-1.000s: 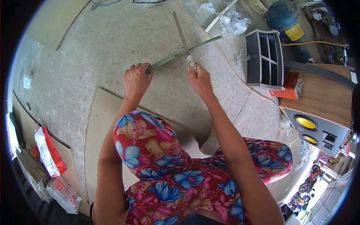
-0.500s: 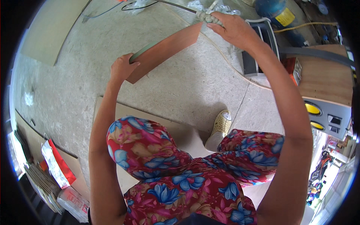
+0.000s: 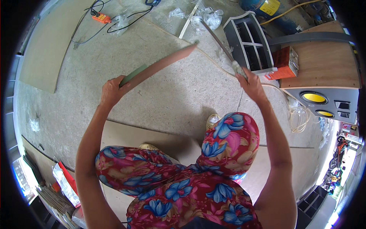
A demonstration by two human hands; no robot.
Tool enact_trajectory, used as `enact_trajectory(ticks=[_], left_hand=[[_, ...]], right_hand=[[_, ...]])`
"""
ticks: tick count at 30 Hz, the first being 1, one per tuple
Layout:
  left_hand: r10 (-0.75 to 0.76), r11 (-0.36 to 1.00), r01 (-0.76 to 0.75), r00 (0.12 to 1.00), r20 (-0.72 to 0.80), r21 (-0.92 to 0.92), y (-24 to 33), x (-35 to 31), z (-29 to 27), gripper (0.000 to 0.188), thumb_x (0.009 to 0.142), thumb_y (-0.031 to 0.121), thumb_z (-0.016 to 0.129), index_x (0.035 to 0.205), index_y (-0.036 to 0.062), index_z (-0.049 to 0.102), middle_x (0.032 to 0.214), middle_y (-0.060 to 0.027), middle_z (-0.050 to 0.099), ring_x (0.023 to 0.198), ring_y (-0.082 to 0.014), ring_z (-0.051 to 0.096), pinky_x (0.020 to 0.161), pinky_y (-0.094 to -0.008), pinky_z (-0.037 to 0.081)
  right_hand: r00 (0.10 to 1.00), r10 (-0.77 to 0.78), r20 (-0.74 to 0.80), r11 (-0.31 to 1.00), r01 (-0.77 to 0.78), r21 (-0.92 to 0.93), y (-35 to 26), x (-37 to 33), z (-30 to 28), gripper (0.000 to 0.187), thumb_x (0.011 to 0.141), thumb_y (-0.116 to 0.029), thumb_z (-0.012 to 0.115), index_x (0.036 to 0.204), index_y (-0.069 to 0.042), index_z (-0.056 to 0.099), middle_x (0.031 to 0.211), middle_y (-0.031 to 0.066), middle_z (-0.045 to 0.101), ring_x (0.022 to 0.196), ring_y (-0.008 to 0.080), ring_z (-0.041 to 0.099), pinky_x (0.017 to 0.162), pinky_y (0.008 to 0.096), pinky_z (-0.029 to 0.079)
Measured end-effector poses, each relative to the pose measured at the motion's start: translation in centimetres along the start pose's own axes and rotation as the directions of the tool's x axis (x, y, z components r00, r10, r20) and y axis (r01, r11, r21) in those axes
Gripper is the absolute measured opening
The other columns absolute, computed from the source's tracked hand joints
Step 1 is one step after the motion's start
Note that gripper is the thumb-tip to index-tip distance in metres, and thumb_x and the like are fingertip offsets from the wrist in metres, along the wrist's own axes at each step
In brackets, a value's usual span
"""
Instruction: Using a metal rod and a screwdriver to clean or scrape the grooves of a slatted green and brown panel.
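My left hand [image 3: 110, 91] is closed around the near end of a long, slightly curved reddish-brown panel [image 3: 162, 65]. A pale green strip [image 3: 133, 74] shows along its upper edge beside my fingers. The panel is held up off the floor, its far end pointing up and right. My right hand [image 3: 252, 86] grips the wrapped, pale, lumpy handle [image 3: 238, 68] of a long thin dark bar [image 3: 218, 40]. That bar slants away up and left, apart from the panel. Whether it has a cutting edge, I cannot tell.
A grey divided rack [image 3: 249, 44] stands far right, beside a red tin [image 3: 284, 63] and a wooden speaker cabinet [image 3: 320, 57]. An orange power strip [image 3: 101, 17], cables and clear plastic wrap [image 3: 213, 17] lie farther off. Flat board [image 3: 152, 131] lies under my legs.
My right hand has come down nearer my body with the bar, away from the panel's far end. My left hand and the panel have shifted slightly left. My legs have changed position.
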State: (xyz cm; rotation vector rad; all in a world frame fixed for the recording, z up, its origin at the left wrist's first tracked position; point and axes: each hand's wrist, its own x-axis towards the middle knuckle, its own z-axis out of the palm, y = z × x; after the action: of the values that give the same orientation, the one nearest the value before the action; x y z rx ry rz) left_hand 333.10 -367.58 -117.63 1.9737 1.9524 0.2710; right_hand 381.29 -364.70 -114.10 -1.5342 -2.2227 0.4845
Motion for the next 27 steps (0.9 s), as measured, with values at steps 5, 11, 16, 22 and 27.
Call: enact_trajectory(ticks=[5,11,16,22,27], left_hand=[[0.091,0.996,-0.091,0.994,-0.054,0.008,5.5,2.5,-1.4,0.026,0.079,0.013,0.066,0.104,0.0049,0.064,0.087,-0.0170,0.065,0.077,-0.0330,0.063,0.068,-0.0397,0.050],[0.104,0.990,-0.115,0.986,-0.130,-0.082,9.7,3.3,4.5,0.038,0.080,0.004,0.063,0.118,0.0047,0.058,0.113,-0.0184,0.060,0.103,-0.0332,0.058,0.087,-0.0389,0.048],[0.053,0.993,-0.057,0.998,-0.040,-0.104,13.1,0.8,11.7,0.054,0.074,-0.003,0.062,0.126,0.0065,0.052,0.132,-0.0178,0.046,0.118,-0.0364,0.047,0.098,-0.0410,0.042],[0.081,0.985,-0.054,0.983,-0.166,0.164,17.5,-0.5,20.3,0.057,0.074,-0.002,0.054,0.130,0.0104,0.049,0.132,-0.0176,0.042,0.117,-0.0339,0.045,0.096,-0.0462,0.036],[0.046,0.971,-0.020,0.993,-0.105,0.236,18.7,-0.2,24.7,0.062,0.077,-0.001,0.051,0.137,0.0129,0.039,0.138,-0.0192,0.035,0.120,-0.0343,0.042,0.094,-0.0481,0.036]], right_hand=[[0.909,0.416,0.028,0.854,-0.401,0.331,3.7,-3.3,2.9,0.022,0.089,-0.022,0.055,0.092,0.000,0.058,0.055,0.0084,0.052,0.051,0.0140,0.053,0.049,0.0322,0.043],[0.845,0.524,0.109,0.704,-0.501,0.503,7.9,-3.7,5.4,0.024,0.091,-0.024,0.054,0.103,-0.004,0.061,0.055,-0.0003,0.050,0.047,0.0061,0.046,0.044,0.0252,0.038],[0.826,0.544,0.145,0.605,-0.506,0.615,11.7,-3.7,8.5,0.023,0.091,-0.022,0.054,0.104,-0.004,0.061,0.054,-0.0001,0.050,0.045,0.0059,0.046,0.042,0.0248,0.037],[0.786,0.570,0.238,0.476,-0.552,0.685,13.9,-2.9,11.0,0.023,0.091,-0.020,0.054,0.104,-0.003,0.061,0.053,-0.0001,0.049,0.043,0.0066,0.045,0.041,0.0248,0.036],[0.815,0.525,0.244,0.529,-0.538,0.656,15.9,-3.8,12.6,0.023,0.091,-0.019,0.054,0.104,-0.002,0.060,0.055,0.0011,0.051,0.046,0.0075,0.047,0.042,0.0252,0.037]])
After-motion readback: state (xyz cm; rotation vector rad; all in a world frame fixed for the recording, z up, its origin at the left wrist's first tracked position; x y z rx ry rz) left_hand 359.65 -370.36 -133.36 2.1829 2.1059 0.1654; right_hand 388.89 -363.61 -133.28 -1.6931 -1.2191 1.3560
